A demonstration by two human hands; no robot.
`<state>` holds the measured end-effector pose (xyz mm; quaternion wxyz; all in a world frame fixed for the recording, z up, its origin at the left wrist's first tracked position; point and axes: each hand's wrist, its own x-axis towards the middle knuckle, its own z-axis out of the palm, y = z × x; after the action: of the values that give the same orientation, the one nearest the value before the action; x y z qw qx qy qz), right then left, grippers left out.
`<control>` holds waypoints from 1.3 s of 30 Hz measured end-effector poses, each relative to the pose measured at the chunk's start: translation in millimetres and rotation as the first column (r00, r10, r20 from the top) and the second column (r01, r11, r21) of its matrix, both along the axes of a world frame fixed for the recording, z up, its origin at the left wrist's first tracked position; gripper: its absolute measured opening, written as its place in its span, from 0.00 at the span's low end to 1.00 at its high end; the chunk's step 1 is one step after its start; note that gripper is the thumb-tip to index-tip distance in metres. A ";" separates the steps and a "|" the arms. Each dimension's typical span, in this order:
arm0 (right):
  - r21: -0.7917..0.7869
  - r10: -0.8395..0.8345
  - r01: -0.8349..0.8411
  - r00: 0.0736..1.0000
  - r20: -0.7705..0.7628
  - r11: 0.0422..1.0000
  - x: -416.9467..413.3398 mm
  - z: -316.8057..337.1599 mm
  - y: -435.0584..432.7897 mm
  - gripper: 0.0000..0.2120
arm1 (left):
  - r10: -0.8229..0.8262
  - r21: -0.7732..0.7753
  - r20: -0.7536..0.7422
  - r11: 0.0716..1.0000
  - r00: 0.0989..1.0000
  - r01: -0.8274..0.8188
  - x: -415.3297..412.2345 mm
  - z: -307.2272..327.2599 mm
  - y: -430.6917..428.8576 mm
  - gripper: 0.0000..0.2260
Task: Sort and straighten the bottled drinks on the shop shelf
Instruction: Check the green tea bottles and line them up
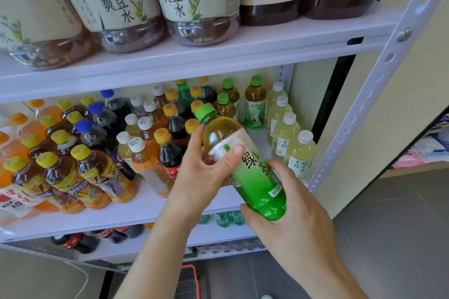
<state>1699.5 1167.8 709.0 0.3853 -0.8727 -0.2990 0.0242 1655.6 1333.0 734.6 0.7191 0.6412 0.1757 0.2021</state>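
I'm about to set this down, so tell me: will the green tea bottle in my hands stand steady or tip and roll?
Probably heavy for its size: the green tea bottle looks nearly full. Tall and narrow, it may tip if nudged. Its smooth round body would likely roll if laid flat.

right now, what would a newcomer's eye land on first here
The green tea bottle, tilted in front of the middle shelf, gripped by the left hand near its shoulder and the right hand at its base. Behind it the shelf is crowded: yellow-capped bottles at left, pale white-capped bottles at right.
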 end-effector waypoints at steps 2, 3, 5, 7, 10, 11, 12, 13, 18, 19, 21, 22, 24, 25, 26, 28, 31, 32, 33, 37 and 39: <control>-0.036 0.015 -0.013 0.999 0.045 0.999 1.3 2.8 -0.4 0.36 | 0.045 -0.041 0.062 0.998 0.997 -0.043 0.7 -4.3 -5.6 0.25; -0.059 0.041 -0.039 0.998 0.042 0.997 4.0 4.5 -1.6 0.37 | 0.087 -0.068 0.076 0.994 0.993 -0.082 1.1 -6.3 -7.1 0.27; -0.089 0.125 -0.127 0.992 -0.024 0.988 13.8 8.5 -6.1 0.36 | 0.174 -0.149 0.071 0.976 0.982 -0.162 0.5 -9.7 -7.9 0.34; -0.041 0.206 -0.216 0.964 -0.168 0.976 27.8 13.5 -11.0 0.34 | 0.232 -0.231 0.062 0.950 0.971 -0.213 -1.8 -12.1 -6.4 0.34; 0.209 0.381 -0.318 0.786 -0.488 0.925 46.6 20.0 -16.9 0.30 | 0.249 -0.314 0.071 0.925 0.966 -0.215 -4.1 -12.5 -4.2 0.31; 0.331 0.461 -0.322 0.666 -0.586 0.887 50.3 21.4 -18.2 0.29 | 0.245 -0.331 0.073 0.920 0.967 -0.208 -4.4 -12.7 -3.7 0.30; 0.442 0.527 -0.290 0.536 -0.660 0.849 52.6 22.4 -19.4 0.28 | 0.239 -0.345 0.077 0.917 0.968 -0.199 -4.3 -12.9 -3.4 0.29; 0.517 0.569 -0.244 0.431 -0.700 0.820 54.1 22.8 -20.1 0.28 | 0.234 -0.357 0.084 0.915 0.969 -0.190 -4.0 -13.4 -3.3 0.30; 0.606 0.610 -0.121 0.314 -0.728 0.786 48.0 15.1 -16.6 0.29 | 0.233 -0.390 0.089 0.903 0.968 -0.182 -1.2 -12.4 -5.8 0.33; 0.623 0.613 -0.089 0.331 -0.718 0.777 44.9 13.2 -14.4 0.28 | 0.232 -0.388 0.095 0.904 0.968 -0.179 0.0 -11.0 -6.3 0.33; 0.645 0.605 -0.029 0.382 -0.699 0.764 37.7 10.3 -10.2 0.28 | 0.220 -0.383 0.111 0.909 0.969 -0.162 3.5 -8.3 -7.8 0.30; 0.652 0.598 -0.008 0.408 -0.690 0.758 34.5 9.2 -8.3 0.29 | 0.209 -0.382 0.122 0.912 0.970 -0.149 5.6 -7.2 -9.2 0.29; 0.666 0.584 0.029 0.452 -0.674 0.746 30.4 9.0 -5.3 0.31 | 0.179 -0.357 0.153 0.927 0.972 -0.115 9.9 -5.7 -14.0 0.29; 0.670 0.574 0.046 0.475 -0.667 0.741 29.2 10.1 -4.2 0.31 | 0.153 -0.329 0.168 0.940 0.974 -0.091 11.6 -5.5 -17.2 0.31; 0.672 0.561 0.062 0.498 -0.662 0.738 28.5 10.9 -3.6 0.31 | 0.120 -0.298 0.183 0.953 0.976 -0.062 12.7 -6.0 -20.8 0.33; 0.673 0.535 0.097 0.530 -0.658 0.733 27.6 11.1 -3.6 0.32 | 0.055 -0.240 0.196 0.971 0.979 -0.007 12.7 -7.4 -27.0 0.36; 0.666 0.497 0.126 0.567 -0.657 0.735 25.5 8.5 -4.7 0.32 | 0.005 -0.164 0.165 0.986 0.986 0.022 10.3 -9.5 -31.9 0.39; 0.663 0.486 0.134 0.577 -0.656 0.736 24.6 6.9 -4.9 0.32 | -0.004 -0.148 0.153 0.989 0.988 0.027 9.3 -10.3 -32.7 0.39; 0.662 0.478 0.136 0.587 -0.653 0.737 23.7 5.7 -5.1 0.31 | -0.012 -0.142 0.144 0.989 0.990 0.033 8.3 -11.3 -33.3 0.38; 0.635 0.413 0.076 0.699 -0.584 0.769 22.0 5.5 -4.2 0.23 | 0.001 -0.173 0.121 0.985 0.993 0.020 4.5 -15.9 -32.9 0.32; 0.625 0.406 0.007 0.754 -0.516 0.781 21.5 7.4 -4.6 0.21 | 0.018 -0.194 0.125 0.981 0.992 0.006 2.5 -18.2 -32.3 0.30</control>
<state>1721.0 1163.1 716.4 0.7085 -0.6091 -0.2421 0.2616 1658.0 1300.7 716.4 0.7871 0.5536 0.1505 0.2266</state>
